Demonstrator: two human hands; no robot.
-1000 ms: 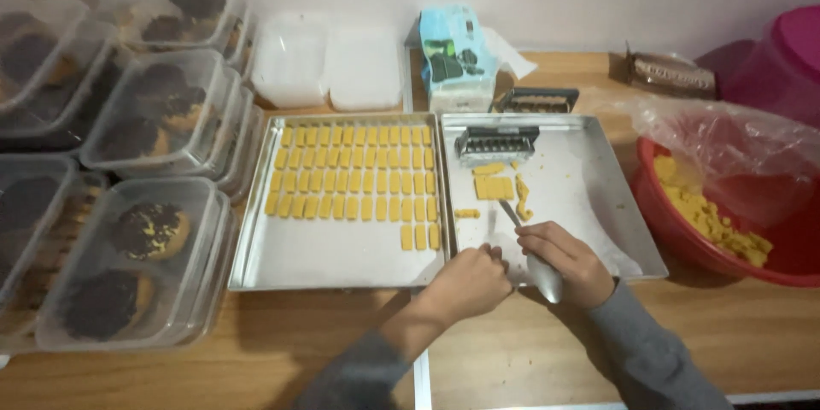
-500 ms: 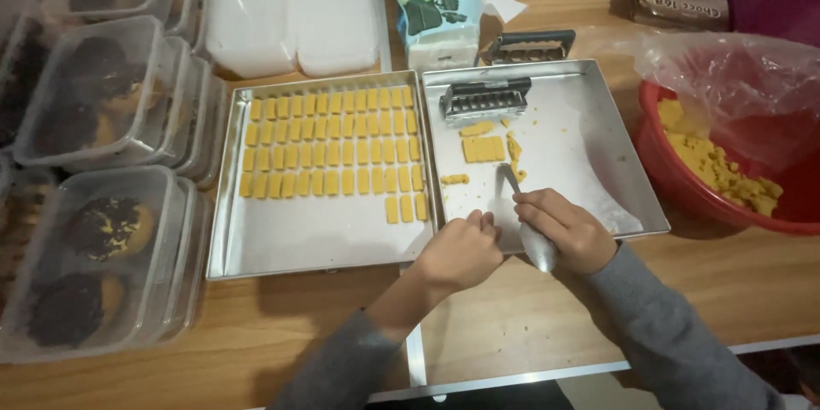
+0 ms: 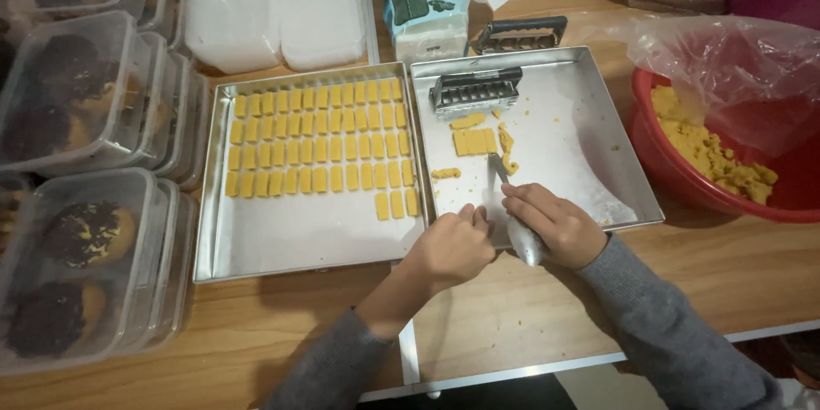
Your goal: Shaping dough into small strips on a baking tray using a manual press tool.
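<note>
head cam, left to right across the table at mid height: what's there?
Stacked clear tubs of dark cakes → tray of yellow dough pieces → second tray with roller cutter → red bowl of dough.

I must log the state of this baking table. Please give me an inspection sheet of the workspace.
Surface: wooden table, crumbs near the trays.
Job's things: left tray with rows of yellow dough pieces; right tray with cut pieces, a roller cutter; knife.
Clutter: lidded containers of dark cookies, red bowl of dough, tissue pack.
Hands: right hand grips the knife; left hand on the tray edge.
Cables: nothing seen.
Surroundings: nothing seen.
</note>
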